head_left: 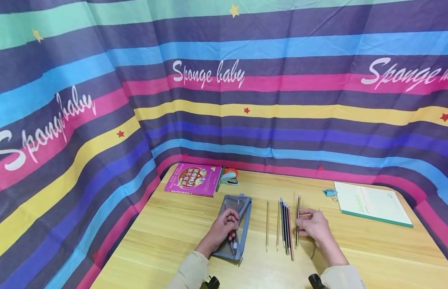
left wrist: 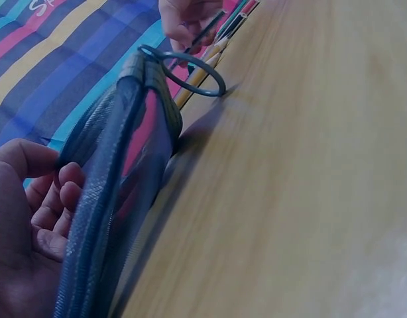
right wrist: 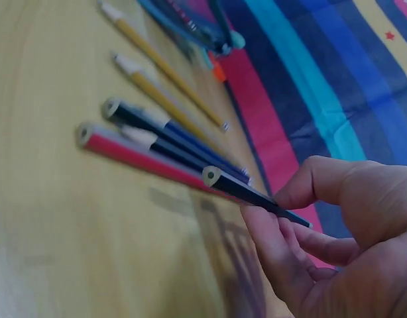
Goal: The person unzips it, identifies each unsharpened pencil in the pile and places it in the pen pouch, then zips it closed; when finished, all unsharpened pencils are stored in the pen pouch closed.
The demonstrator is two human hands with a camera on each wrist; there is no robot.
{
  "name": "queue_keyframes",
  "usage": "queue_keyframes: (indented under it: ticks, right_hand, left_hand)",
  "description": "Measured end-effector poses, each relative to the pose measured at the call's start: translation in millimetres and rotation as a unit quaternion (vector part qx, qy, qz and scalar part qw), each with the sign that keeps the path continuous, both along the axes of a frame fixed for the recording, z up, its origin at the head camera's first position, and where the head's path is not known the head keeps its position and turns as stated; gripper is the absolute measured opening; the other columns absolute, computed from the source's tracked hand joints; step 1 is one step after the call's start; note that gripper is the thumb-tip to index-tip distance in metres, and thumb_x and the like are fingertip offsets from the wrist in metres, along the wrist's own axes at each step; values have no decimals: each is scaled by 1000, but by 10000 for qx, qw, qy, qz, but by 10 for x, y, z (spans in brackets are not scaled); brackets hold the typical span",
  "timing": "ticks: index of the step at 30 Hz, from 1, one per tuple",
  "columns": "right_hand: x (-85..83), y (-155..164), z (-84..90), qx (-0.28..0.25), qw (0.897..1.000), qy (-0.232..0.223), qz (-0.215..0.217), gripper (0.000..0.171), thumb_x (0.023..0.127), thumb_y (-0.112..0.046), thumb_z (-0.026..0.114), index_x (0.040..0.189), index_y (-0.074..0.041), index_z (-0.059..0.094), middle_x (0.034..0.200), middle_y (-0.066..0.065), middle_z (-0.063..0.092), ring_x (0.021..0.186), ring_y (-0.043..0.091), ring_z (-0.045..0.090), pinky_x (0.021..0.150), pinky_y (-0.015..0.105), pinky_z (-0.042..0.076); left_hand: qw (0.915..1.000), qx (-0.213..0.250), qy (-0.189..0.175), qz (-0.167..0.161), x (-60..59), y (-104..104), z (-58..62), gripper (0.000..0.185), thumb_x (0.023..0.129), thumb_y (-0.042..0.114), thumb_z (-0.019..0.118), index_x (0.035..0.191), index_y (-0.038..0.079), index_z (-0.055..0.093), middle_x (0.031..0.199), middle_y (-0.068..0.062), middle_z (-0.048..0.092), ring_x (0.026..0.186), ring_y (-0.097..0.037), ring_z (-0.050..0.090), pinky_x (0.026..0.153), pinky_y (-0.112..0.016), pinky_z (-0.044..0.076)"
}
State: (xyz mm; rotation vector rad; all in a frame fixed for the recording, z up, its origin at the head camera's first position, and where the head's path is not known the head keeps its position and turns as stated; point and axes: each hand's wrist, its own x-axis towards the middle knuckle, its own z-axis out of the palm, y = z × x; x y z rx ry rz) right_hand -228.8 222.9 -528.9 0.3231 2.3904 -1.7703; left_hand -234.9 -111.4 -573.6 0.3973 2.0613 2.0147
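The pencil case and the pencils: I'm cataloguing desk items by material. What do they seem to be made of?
The pencil case, gripped by the left hand, looks like grey see-through mesh fabric with a matte weave, probably synthetic; its ring pull looks like metal. The pencil pinched by the right hand and the pencils on the table look like painted wood, with pale wood and a core showing at the cut ends.

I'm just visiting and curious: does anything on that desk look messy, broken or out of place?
Nothing stands out. The pencils lie in a neat row, the right hand pinches one dark pencil, and the left hand holds the grey pencil case. The pink book and notebook lie flat.
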Motion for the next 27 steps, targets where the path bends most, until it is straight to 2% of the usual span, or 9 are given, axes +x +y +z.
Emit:
queue_keyframes:
  ticks: [9,15,20,27]
  right_hand:
    - [51,-109,86,-553,9982,201,128,56,92,4,64,142,14,41,117,24,58,78,23,68,74,40,65]
    - [100,-268,125,-887,9957,225,166,63,90,7,64,147,9,37,113,21,57,80,24,67,74,39,65]
    - [115,-417,95,-1047,9939,284,197,69,87,10,62,151,5,35,112,20,56,82,24,66,73,38,65]
    - [97,-673,39,-1301,9906,376,199,80,86,12,62,157,0,27,106,16,55,75,20,63,69,37,65]
  left_hand:
    - [10000,25,11,8,-15,-8,8,27,89,-6,56,115,-9,49,82,2,55,55,-6,51,48,-18,45]
    - [10000,-15,20,49,-12,-14,14,26,89,-5,55,114,-8,50,81,2,55,56,-7,51,47,-19,45]
    - [10000,10,5,7,-18,-9,2,25,90,-5,55,114,-7,50,81,2,55,55,-8,52,47,-19,45]
    - [10000,29,-6,33,-16,-1,-4,25,90,-4,55,114,-7,50,81,2,55,56,-8,52,48,-19,45]
